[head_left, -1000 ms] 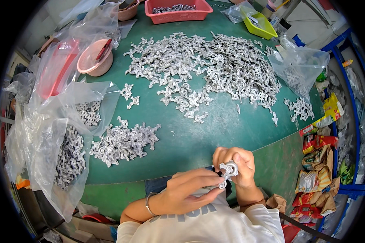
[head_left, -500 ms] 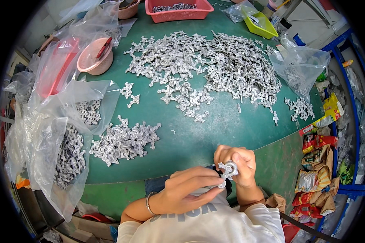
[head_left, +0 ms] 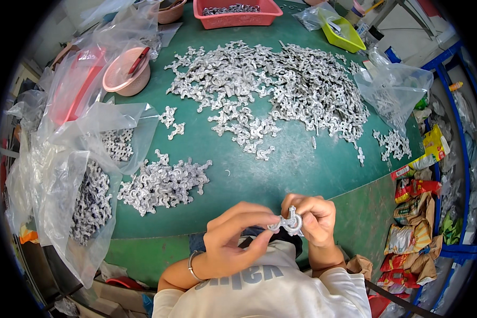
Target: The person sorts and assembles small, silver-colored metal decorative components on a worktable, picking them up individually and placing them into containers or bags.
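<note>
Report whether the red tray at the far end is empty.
Not empty: small grey metal parts lie inside the red tray.

Parts (head_left: 318,87) on table (head_left: 244,196), bowl (head_left: 134,86) left

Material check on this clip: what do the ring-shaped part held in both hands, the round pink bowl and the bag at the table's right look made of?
Ring-shaped part: metal, probably cast; dull silver-grey sheen.
Round pink bowl: likely plastic; smooth, evenly coloured, thin-rimmed.
Bag: clear plastic film; see-through, creased, with glossy highlights.
</note>
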`<state>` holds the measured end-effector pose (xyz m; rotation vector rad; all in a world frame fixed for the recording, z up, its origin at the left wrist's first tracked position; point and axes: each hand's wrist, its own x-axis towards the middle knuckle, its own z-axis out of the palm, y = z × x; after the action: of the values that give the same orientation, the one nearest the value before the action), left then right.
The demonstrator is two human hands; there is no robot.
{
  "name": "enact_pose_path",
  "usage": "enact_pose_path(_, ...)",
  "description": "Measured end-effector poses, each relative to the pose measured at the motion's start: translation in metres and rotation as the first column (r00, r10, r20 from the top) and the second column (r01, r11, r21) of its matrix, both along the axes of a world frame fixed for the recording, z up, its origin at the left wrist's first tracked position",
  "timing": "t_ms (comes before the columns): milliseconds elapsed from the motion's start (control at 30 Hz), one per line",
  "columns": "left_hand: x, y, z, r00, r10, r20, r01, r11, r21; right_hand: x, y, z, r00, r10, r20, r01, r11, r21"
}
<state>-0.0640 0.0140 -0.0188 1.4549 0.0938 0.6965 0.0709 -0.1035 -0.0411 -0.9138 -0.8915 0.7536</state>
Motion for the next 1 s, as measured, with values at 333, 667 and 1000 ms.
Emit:
enact_pose_path(333, 0.0000, -0.0002, 0.0011, 1.000, -0.001, 0.005, 0.001, 1.000, -0.022, -0.0004, 0.0006, -0.0001, 1.000, 0.007, -0.008, -0.007, 1.000, -0.010)
enact_pose_path(667, 0.0013, -0.0015, -0.0013, 0.998, 0.058, 0.025, -0.057, 0.998, -0.030, -0.0004, 0.0006, 0.0022, 0.999, 0.032, -0.029, -0.034, 0.998, -0.043)
enact_pose_path(1000, 0.0080, -0.0077, 0.0044, 0.992, -0.126, -0.006, 0.125, 0.981, 0.150, 0.0066, 0.0038, 0.0036, 0.997, 0.023, -0.069, -0.027, 0.998, -0.055)
